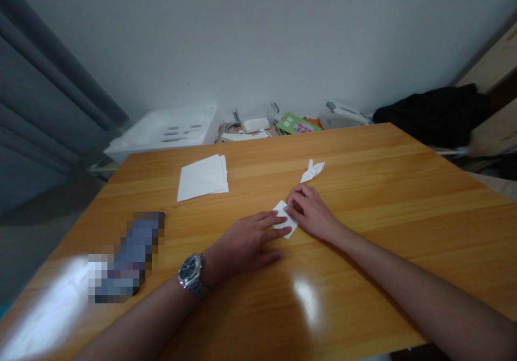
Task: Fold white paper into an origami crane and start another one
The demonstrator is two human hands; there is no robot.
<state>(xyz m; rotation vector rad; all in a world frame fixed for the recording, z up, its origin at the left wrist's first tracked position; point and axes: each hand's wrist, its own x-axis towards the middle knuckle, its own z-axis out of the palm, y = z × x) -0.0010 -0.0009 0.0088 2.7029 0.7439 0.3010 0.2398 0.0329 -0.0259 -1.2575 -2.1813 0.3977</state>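
Small paper (281,206) lying near middle of tabletop (375,183), both hands working right there! Left hand (254,237) sitting at eight o'clock from paper, fingers spreading wide, resting across it; watch (190,271) circling wrist. Right hand (313,213) sitting between two and three, fingers curling, touching paper's edge; cannot tell whether pinching. Folded bird (312,172) perching at one o'clock, just beyond right hand. Sheets (202,178) lying at ten, well apart.
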